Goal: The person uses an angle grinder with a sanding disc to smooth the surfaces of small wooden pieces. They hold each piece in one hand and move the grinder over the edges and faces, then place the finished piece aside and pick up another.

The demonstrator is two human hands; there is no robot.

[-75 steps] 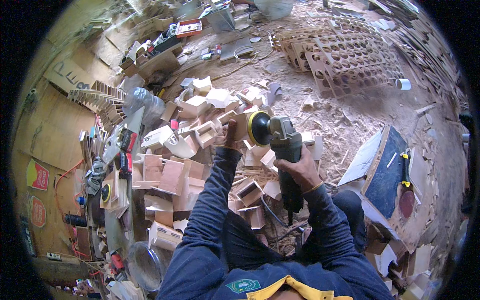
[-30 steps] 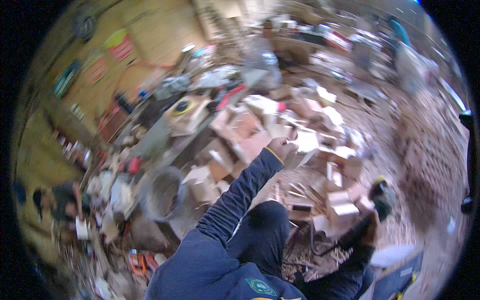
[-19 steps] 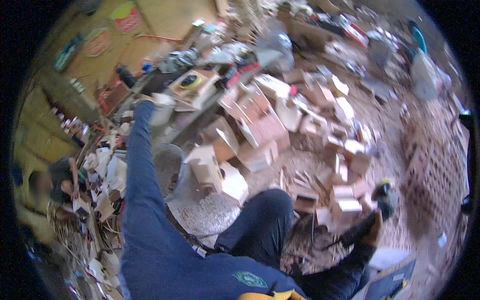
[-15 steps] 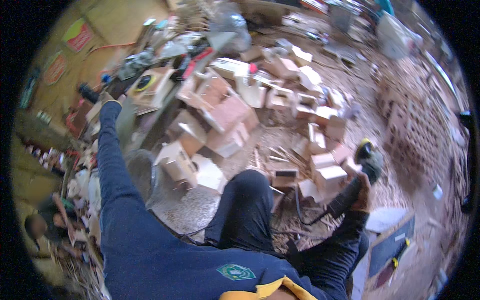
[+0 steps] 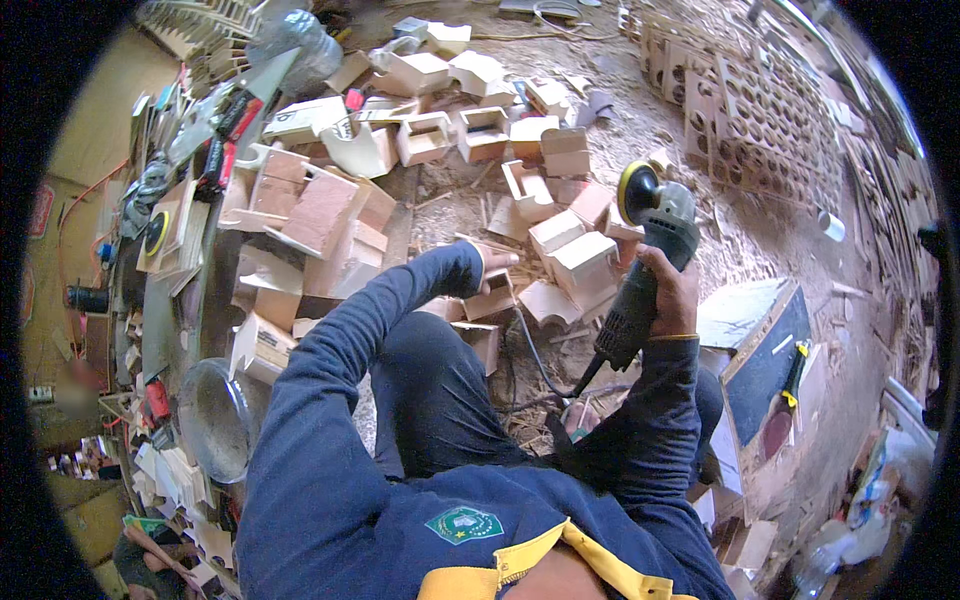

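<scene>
My right hand (image 5: 672,290) is wrapped round the dark body of an angle grinder (image 5: 640,285). Its round pad with a yellow rim (image 5: 638,192) points up and to the left, above the wooden pieces. A black cord runs from the grinder's lower end toward my legs. My left hand (image 5: 494,262) reaches over my knee, its visible fingers stretched out. Just under it, apparently touching, is a small wooden box (image 5: 488,298) with a dark opening; the palm side is hidden. Right of that hand stands a pale wooden box (image 5: 582,262) among several similar ones.
Larger wooden pieces (image 5: 318,212) are heaped at the left. Perforated boards (image 5: 765,125) stand at the far right. Beside my right leg lie a dark panel (image 5: 765,360) and a yellow-and-black handled tool (image 5: 793,385). A clear round container (image 5: 218,420) stands left; another person's arm shows lower left.
My left hand has come from the far left bench to the small boxes before my knee. The grinder is still in my right hand, its pad now turned up-left. The view has shifted.
</scene>
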